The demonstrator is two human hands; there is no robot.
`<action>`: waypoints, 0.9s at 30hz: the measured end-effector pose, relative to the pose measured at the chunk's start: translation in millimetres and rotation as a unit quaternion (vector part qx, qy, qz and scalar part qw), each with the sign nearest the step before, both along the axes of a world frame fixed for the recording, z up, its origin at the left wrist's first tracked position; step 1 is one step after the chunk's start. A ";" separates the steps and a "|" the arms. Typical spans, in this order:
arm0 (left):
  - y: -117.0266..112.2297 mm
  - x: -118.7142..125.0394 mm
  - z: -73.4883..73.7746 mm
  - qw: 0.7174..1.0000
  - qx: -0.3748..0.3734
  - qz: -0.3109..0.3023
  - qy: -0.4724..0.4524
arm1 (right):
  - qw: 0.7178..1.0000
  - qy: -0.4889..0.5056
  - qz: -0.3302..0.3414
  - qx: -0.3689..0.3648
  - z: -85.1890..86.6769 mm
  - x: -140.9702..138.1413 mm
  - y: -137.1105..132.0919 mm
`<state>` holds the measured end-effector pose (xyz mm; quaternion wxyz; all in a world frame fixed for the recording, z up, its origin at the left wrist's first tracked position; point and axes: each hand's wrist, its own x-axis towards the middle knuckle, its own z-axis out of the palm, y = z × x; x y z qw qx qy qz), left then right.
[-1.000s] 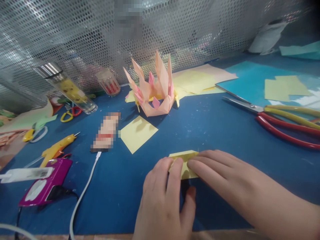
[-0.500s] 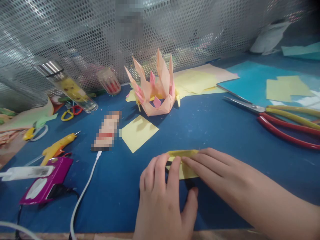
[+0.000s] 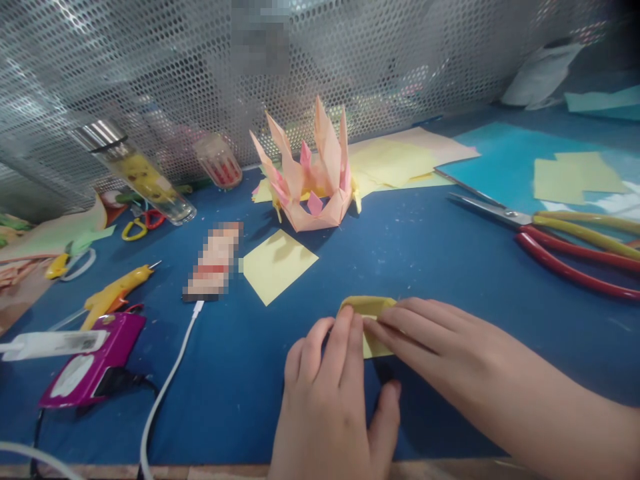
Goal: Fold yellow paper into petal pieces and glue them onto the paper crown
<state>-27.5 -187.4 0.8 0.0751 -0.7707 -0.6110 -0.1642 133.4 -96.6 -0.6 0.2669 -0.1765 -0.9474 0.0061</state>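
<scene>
A small folded yellow paper [image 3: 367,308] lies on the blue table [image 3: 450,267] near the front edge. My left hand [image 3: 333,393] rests on its left part, fingers together and pressing down, thumb out to the right. My right hand [image 3: 450,353] comes in from the right with its fingertips flat on the paper's right side. Most of the paper is hidden under the fingers. A flat yellow paper square [image 3: 279,265] lies a little beyond, to the left.
A pink folded-paper crown [image 3: 307,180] stands at the back centre before a perforated metal screen [image 3: 150,67]. Large red-and-yellow scissors [image 3: 560,233] lie to the right. At left are a glue gun [image 3: 113,293], a magenta device [image 3: 90,370], a white cable [image 3: 165,387] and a bottle [image 3: 135,173].
My left hand's fingers have drawn closer together and shifted slightly right on the paper. The paper's far edge has lifted or folded a little. My right hand has barely moved.
</scene>
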 end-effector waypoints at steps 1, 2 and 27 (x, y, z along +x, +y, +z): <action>-0.3 0.3 0.3 1.000 -0.002 -0.001 0.000 | 1.000 0.002 0.001 0.007 0.1 -0.3 -0.1; -0.6 0.7 0.4 1.000 -0.003 0.000 -0.001 | 1.000 0.004 0.002 0.016 0.4 -0.7 -0.3; -1.8 3.8 2.9 0.998 0.005 0.029 -0.048 | 0.994 -0.030 -0.046 -0.099 17.1 5.1 2.7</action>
